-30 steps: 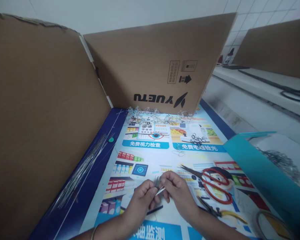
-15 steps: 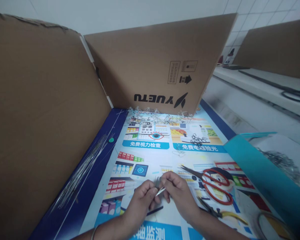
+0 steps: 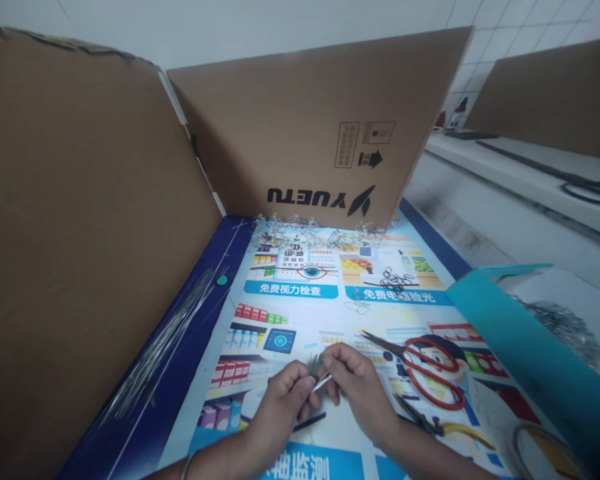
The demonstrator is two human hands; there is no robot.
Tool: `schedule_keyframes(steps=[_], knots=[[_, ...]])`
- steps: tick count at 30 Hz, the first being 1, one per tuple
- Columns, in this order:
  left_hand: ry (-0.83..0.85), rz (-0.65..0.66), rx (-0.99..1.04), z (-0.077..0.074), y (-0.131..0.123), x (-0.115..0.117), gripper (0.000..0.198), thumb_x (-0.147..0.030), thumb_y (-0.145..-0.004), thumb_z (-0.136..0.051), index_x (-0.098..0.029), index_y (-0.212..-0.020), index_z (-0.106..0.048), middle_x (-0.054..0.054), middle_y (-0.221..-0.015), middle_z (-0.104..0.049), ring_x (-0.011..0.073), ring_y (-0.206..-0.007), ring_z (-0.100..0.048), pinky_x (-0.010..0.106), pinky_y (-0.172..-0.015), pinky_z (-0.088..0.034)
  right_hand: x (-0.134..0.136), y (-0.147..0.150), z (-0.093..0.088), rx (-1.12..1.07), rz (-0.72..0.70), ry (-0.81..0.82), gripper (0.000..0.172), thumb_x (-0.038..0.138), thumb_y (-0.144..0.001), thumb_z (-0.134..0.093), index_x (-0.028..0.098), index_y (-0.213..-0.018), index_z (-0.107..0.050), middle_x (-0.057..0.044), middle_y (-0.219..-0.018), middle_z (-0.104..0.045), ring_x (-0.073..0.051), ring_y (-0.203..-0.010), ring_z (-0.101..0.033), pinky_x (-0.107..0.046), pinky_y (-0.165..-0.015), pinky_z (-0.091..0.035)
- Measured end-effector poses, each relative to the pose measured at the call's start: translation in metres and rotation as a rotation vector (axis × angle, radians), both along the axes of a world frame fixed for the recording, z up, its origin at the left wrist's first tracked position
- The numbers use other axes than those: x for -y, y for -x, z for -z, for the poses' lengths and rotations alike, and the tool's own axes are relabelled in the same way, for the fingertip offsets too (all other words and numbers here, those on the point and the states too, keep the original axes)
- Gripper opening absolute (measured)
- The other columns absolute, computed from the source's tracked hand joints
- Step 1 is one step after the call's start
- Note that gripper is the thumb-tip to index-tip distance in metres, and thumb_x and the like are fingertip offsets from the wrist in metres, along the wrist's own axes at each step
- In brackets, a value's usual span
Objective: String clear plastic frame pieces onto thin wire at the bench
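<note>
My left hand (image 3: pixel 286 393) and my right hand (image 3: pixel 355 383) meet low in the middle of the view, fingers closed in pinches. A slim shiny metal piece (image 3: pixel 322 382) runs between their fingertips. Thin pointed prongs (image 3: pixel 313 363) stick up from the left fingers; fingers hide the rest, so I cannot tell whether this is one tool or separate pieces. A dark thin strip (image 3: pixel 310 423) lies under the left hand. To the right of my right hand are red-handled scissors (image 3: pixel 433 373) and yellow-handled pliers (image 3: pixel 445 427).
Straight metal wires (image 3: pixel 165 347) lie along the left edge. Small dark rings (image 3: pixel 397 280) and a row of bent clear or wire pieces (image 3: pixel 325 233) lie farther back. A teal box (image 3: pixel 520 347) holding metal bits stands right. Cardboard panels (image 3: pixel 310 133) rise behind and left.
</note>
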State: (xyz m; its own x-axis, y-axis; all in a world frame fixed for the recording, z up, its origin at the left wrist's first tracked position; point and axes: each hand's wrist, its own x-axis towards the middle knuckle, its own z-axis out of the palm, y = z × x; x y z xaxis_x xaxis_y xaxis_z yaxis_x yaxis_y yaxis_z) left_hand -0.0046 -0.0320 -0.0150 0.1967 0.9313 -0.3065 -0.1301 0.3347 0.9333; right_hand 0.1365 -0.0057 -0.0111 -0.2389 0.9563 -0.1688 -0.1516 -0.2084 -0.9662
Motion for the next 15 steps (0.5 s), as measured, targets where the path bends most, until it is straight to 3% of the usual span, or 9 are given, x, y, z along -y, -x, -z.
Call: schedule_keyframes(steps=[15], knots=[[-0.002,-0.019,0.009,0.0028,0.0003,0.0011,0.027,-0.037,-0.081,-0.053,-0.016,-0.065,-0.046,-0.003,-0.057,-0.052,0.0052,-0.044,-0.035,0.019,-0.045,-0.026,-0.0003,0.0004,-0.0007,0.069,0.028,-0.021,0.017,0.028,-0.080,-0.052,0.017,-0.068,-0.047,0.006,-0.056,-0.049,-0.006,-0.041,-0.041,-0.020,-0.042,-0.032]])
